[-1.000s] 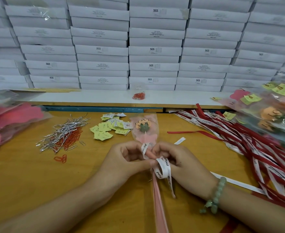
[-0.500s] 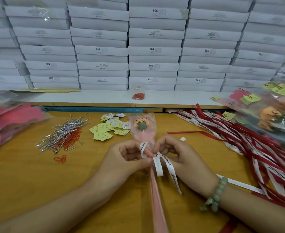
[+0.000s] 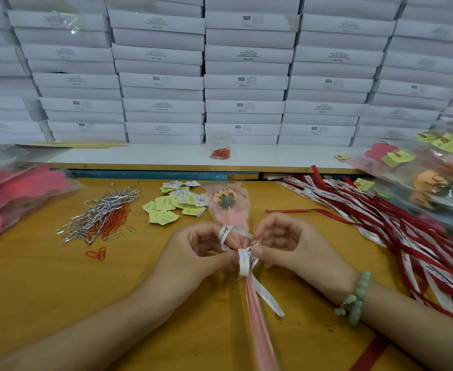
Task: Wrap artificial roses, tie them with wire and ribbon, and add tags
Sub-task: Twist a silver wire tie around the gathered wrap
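Observation:
A wrapped artificial rose (image 3: 226,200) with an orange head lies in clear and pink wrap on the wooden table (image 3: 46,285), its stem pointing toward me. A white printed ribbon (image 3: 244,259) is looped around the wrap's neck, one tail trailing down to the right. My left hand (image 3: 193,253) pinches a ribbon loop on the left of the neck. On the right of the neck, my right hand (image 3: 292,245) pinches the ribbon, with a green bead bracelet on its wrist.
Silver wire ties and red paper clips (image 3: 99,218) lie at the left, yellow and white tags (image 3: 174,203) behind my hands. Red and white ribbons (image 3: 396,226) spread at the right under finished wrapped roses (image 3: 431,180). More wrapped flowers (image 3: 8,194) sit far left. White boxes (image 3: 244,84) stack behind.
The ribbon has gone from a loose loop to a tighter knot at the wrap's neck. My hands have drawn slightly apart, and one tail now hangs down to the right.

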The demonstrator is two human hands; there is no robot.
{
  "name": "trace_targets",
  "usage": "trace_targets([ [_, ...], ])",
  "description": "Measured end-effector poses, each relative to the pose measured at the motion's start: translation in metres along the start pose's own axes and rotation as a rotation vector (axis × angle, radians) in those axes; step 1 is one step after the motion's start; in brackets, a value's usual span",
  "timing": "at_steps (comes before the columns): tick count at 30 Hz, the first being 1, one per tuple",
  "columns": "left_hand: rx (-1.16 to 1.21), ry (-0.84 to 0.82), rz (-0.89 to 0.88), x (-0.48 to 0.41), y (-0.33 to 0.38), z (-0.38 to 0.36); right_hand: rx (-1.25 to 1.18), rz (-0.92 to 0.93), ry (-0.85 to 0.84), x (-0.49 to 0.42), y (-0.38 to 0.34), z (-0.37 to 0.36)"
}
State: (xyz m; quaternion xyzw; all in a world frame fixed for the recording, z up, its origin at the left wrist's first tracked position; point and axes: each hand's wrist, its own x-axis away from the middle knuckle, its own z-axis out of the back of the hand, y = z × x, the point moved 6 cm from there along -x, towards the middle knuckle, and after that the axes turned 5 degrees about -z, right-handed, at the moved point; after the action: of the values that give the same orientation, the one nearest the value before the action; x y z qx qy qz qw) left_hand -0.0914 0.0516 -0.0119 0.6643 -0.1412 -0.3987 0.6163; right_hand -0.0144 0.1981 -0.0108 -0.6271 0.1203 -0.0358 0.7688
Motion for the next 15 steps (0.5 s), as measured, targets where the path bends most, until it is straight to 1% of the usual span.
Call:
trace_targets([
  [4,-0.012,-0.031,-0.01,0.0,0.0,-0.001,-0.07,-0.021,0.04,-0.001,0.001,0.005],
  [11,0.029,-0.058,-0.01,-0.001,-0.003,-0.001,-0.447,-0.122,0.185,-0.007,0.008,0.02],
  [15,-0.022,-0.069,0.017,-0.002,-0.005,0.004,-0.563,-0.147,0.306,-0.008,0.011,0.033],
])
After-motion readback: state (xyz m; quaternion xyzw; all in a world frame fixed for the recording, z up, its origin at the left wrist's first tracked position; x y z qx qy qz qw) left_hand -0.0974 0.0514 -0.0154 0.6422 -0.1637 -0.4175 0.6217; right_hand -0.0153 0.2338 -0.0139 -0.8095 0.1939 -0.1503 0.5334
